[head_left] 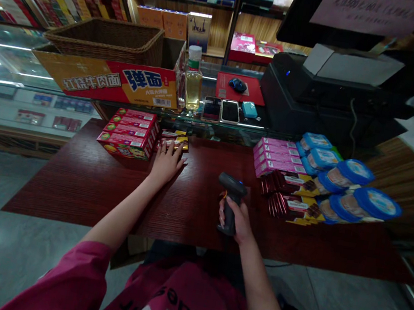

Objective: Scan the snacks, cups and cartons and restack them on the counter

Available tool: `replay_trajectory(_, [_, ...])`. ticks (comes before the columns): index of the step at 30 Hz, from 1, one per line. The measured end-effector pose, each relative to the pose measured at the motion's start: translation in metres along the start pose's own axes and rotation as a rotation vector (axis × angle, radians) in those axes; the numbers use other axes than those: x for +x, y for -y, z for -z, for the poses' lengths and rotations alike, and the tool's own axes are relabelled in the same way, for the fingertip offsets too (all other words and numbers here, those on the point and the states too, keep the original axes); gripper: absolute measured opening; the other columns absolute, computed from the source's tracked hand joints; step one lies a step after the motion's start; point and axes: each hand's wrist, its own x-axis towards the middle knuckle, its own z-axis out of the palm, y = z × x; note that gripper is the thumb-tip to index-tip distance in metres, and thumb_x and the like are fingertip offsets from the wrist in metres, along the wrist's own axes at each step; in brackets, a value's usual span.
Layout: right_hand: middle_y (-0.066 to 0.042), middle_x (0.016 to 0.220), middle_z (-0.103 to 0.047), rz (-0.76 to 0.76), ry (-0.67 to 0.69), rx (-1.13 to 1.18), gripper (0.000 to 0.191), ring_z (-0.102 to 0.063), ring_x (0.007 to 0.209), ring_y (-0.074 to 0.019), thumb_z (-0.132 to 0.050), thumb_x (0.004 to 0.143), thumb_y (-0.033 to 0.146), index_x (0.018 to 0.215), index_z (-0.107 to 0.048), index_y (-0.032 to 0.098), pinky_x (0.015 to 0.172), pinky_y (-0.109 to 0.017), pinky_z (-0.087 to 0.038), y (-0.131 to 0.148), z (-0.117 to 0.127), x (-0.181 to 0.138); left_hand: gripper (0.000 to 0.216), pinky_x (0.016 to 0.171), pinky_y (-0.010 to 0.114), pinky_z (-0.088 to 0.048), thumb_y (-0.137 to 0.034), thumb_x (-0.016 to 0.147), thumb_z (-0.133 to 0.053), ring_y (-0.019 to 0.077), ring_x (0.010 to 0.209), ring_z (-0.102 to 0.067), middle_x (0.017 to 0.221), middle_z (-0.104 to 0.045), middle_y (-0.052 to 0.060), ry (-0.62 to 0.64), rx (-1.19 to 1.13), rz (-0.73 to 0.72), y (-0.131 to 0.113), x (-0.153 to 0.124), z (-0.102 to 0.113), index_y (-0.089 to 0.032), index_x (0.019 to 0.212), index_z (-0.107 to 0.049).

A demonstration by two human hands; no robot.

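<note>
— Gripping the scanner [230,197], is it, that right hand [236,222]?
— Yes, it is clamping the handle, near the front of the counter [82,183]. The left hand [166,163] is lying open, fingers spread, touching the bars [173,141] just beside the red boxes [129,133].
— Then I'd judge it is needing one of the bars pulled clear, barcode up, with the scanner tilting towards it.
</note>
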Motion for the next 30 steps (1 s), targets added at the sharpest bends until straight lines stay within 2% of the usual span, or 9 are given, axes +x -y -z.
replay_trajectory(7, [0.005, 0.065, -0.059, 0.013, 0.005, -0.005, 0.038, -0.048, 0.042, -0.0074, -0.079, 0.081, 0.047, 0.101, -0.063, 0.019, 0.034, -0.018, -0.042, -0.001, 0.000, 0.000, 0.063, 0.122, 0.057, -0.030, -0.046, 0.102, -0.048, 0.0416, 0.152, -0.036, 0.160, -0.042, 0.027, -0.026, -0.039, -0.023, 0.016, 0.026, -0.009, -0.009, 0.154, -0.045])
replay_trajectory(11, [0.005, 0.066, -0.059, 0.002, -0.005, 0.002, 0.040, -0.049, 0.042, -0.0076, -0.080, 0.080, 0.047, 0.102, -0.063, 0.019, 0.034, -0.018, -0.042, -0.002, 0.001, 0.000, 0.065, 0.120, 0.055, -0.035, -0.047, 0.100, -0.052, 0.0416, 0.151, -0.039, 0.159, -0.040, 0.032, -0.004, -0.082, -0.020, 0.024, 0.039, -0.014, -0.003, 0.149, -0.046])
replay_trajectory(18, [0.006, 0.065, -0.059, -0.004, 0.005, 0.021, 0.040, -0.049, 0.042, -0.0079, -0.081, 0.080, 0.046, 0.102, -0.061, 0.019, 0.034, -0.018, -0.042, -0.003, 0.002, 0.001, 0.072, 0.118, 0.055, -0.036, -0.055, 0.100, -0.050, 0.0423, 0.151, -0.038, 0.158, -0.038, 0.035, -0.011, -0.126, -0.022, 0.032, 0.051, -0.023, -0.001, 0.147, -0.045])
replay_trajectory(23, [0.005, 0.065, -0.060, 0.016, 0.010, 0.051, 0.037, -0.049, 0.042, -0.0081, -0.080, 0.081, 0.044, 0.101, -0.061, 0.020, 0.034, -0.018, -0.042, -0.004, 0.002, 0.002, 0.072, 0.119, 0.059, -0.035, -0.054, 0.100, -0.051, 0.0438, 0.153, -0.033, 0.160, -0.035, 0.037, -0.001, -0.179, -0.004, 0.033, 0.054, -0.020, 0.000, 0.147, -0.045])
replay_trajectory(27, [0.006, 0.065, -0.060, 0.064, -0.041, 0.081, 0.036, -0.048, 0.041, -0.0080, -0.079, 0.080, 0.044, 0.099, -0.061, 0.020, 0.033, -0.019, -0.042, -0.004, 0.004, -0.007, 0.066, 0.121, 0.062, -0.032, -0.048, 0.102, -0.048, 0.0427, 0.156, -0.026, 0.165, -0.028, 0.032, -0.105, -0.251, -0.083, 0.013, 0.044, -0.010, -0.003, 0.150, -0.043])
replay_trajectory(30, [0.006, 0.066, -0.060, 0.109, -0.110, 0.092, 0.035, -0.049, 0.041, -0.0080, -0.080, 0.080, 0.044, 0.098, -0.061, 0.021, 0.033, -0.019, -0.042, -0.002, 0.014, -0.026, 0.057, 0.126, 0.057, -0.030, -0.037, 0.103, -0.046, 0.0354, 0.158, -0.026, 0.165, -0.034, 0.026, -0.141, -0.357, -0.264, -0.031, 0.030, -0.002, -0.006, 0.152, -0.042])
